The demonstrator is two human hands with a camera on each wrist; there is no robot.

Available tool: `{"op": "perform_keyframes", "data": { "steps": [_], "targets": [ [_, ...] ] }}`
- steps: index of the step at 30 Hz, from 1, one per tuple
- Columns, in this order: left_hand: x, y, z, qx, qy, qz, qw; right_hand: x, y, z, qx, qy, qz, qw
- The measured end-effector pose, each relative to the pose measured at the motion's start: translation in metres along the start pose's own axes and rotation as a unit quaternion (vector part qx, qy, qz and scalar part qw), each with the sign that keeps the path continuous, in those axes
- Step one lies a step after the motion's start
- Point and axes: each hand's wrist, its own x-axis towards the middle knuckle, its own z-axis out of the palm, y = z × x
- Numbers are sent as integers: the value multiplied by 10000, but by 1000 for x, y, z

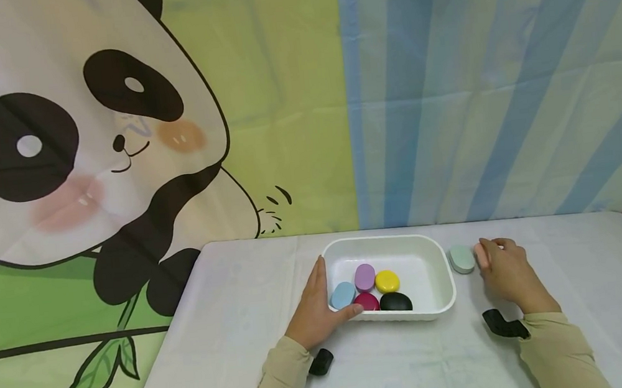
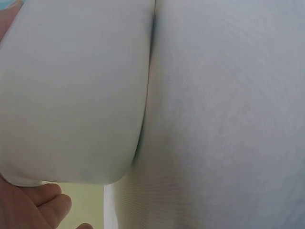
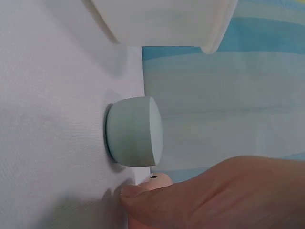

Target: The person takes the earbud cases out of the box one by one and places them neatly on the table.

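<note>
Pink oval case [image 1: 480, 255] is held at the right hand [image 1: 507, 275], on the tabletop [image 1: 234, 326] just right of the tray; only a sliver shows past the fingers, w/ a bit also seen in the right wrist view [image 3: 155, 180] under the thumb. Fingers are curled over it, so the grip reads as pinching the case, though the contact is mostly hidden.

Nearest the viewer, two beige sleeves w/ black wrist straps [image 1: 503, 324] are seen. The left hand [image 1: 316, 309] is laid flat, fingers straight, against the left wall of the white rectangular plastic tray [image 1: 442, 269], steadying it, not clamped. In the left wrist view only the tray wall [image 2: 71, 95] and white cloth are shown.

Inside the tray, near edge first: a black oval case [image 1: 396, 302], a dark red one [image 1: 367, 301], a light blue one [image 1: 344, 294]; then a purple one [image 1: 364, 277] and a yellow one [image 1: 387, 281]. All five are packed touching in the front-left part; the rest of the tray floor is bare.

Beyond the pink case, a pale mint-green oval case [image 1: 462, 259] lies on the tabletop, just beside the tray's right rim, untouched.

Judged from the layout: five cases are in, two are outside — the pink in hand, the mint one left.

Behind, a panda-print and striped cloth backdrop [image 1: 446, 81] is hung.
</note>
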Motion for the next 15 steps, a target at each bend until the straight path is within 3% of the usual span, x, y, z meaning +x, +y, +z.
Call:
{"op": "perform_keyframes", "data": {
  "steps": [9,15],
  "targets": [
    [0,1,0,52,-43,-79,9999,1,3,4,-38,-415,196,9989],
    [0,2,-1,50,-23,-36,10000,3,4,2,-32,-442,227,9988]
  ]
}}
